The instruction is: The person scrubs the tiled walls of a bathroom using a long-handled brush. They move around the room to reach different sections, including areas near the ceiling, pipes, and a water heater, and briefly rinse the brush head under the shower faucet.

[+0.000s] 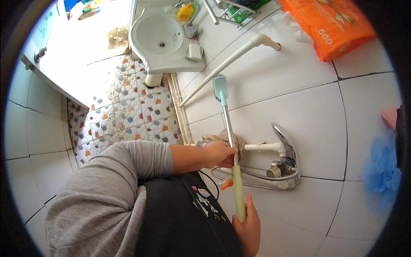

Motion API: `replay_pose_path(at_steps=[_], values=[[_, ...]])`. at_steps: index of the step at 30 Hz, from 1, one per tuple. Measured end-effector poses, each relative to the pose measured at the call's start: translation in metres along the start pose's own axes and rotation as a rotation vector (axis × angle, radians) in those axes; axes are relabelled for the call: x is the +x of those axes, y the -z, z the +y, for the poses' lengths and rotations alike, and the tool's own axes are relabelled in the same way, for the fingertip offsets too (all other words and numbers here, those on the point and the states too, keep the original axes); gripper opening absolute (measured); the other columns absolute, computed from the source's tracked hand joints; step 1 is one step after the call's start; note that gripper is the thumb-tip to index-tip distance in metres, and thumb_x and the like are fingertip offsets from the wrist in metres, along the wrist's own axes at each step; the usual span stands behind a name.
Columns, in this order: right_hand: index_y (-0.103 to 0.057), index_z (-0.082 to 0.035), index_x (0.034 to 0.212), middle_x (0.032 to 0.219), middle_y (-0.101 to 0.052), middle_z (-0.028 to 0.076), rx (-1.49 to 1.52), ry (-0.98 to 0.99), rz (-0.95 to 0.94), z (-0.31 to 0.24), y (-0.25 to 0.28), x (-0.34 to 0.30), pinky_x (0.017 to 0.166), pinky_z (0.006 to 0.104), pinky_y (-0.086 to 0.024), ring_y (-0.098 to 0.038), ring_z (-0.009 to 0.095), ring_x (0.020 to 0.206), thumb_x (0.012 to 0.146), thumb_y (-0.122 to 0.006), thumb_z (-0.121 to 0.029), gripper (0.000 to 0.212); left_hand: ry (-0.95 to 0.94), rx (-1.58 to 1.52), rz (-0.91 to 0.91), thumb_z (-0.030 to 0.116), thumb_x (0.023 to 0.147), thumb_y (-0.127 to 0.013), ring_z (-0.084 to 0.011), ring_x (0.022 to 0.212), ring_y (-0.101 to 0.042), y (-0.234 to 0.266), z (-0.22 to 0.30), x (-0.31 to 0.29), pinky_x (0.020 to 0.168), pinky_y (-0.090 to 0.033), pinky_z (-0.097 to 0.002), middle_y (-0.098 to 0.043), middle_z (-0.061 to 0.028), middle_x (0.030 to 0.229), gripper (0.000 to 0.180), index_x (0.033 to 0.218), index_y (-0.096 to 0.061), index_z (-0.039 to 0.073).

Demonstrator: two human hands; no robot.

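A long-handled scrub brush [228, 124] runs across the middle of the view, with a teal head, a metal shaft and a pale green grip. Its head lies against the view of the white tiled wall, just right of a slanting white pipe [227, 64]; whether the bristles touch anything I cannot tell. My left hand [219, 153] is closed around the lower metal shaft. Lower down, my right hand [249, 227] holds the end of the green grip, its index finger stretched along it. Behind my left hand, a beige cloth [240, 145] hangs at a horizontal pipe.
A shower mixer tap [282, 165] with a looped hose is on the wall to the right. Ahead stands a white washbasin [147, 32] with a yellow bottle [185, 12]. An orange bag [334, 25] and a blue mesh sponge [382, 165] hang right. A door [51, 83] stands left above pebble-patterned floor [128, 107].
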State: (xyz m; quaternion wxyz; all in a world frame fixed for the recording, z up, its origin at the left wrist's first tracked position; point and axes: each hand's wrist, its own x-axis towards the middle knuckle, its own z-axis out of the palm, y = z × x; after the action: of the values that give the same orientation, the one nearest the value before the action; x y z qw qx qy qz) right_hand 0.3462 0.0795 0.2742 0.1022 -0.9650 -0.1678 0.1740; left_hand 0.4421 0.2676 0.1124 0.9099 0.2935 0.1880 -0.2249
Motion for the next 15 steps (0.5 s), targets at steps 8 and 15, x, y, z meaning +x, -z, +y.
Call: replay_pose_path(at_steps=[8,15], values=[[-0.025,0.002,0.144,0.101,-0.056,0.019,1.347,-0.256,0.030,0.035,-0.010,0.004,0.050,0.0266,-0.044,-0.055,0.015,0.062,0.077,-0.055,-0.003,0.073,-0.036,0.009,-0.063,0.015,0.094,-0.048,-0.0250,0.076,-0.062,-0.043,0.025,0.040,0.069,-0.054,-0.0369,-0.058,-0.0127,0.079,0.023,0.082,-0.053,-0.004],[-0.041,0.003,0.136,0.110,-0.060,0.018,1.621,-0.225,0.025,0.019,-0.011,-0.042,0.075,0.0240,-0.048,-0.061,0.019,0.086,0.086,-0.063,-0.019,0.059,0.088,0.143,-0.444,0.020,0.099,-0.041,-0.0278,0.085,-0.065,-0.043,0.037,0.016,0.082,-0.055,-0.0402,-0.060,-0.0130,0.083,0.023,0.094,-0.048,-0.001]])
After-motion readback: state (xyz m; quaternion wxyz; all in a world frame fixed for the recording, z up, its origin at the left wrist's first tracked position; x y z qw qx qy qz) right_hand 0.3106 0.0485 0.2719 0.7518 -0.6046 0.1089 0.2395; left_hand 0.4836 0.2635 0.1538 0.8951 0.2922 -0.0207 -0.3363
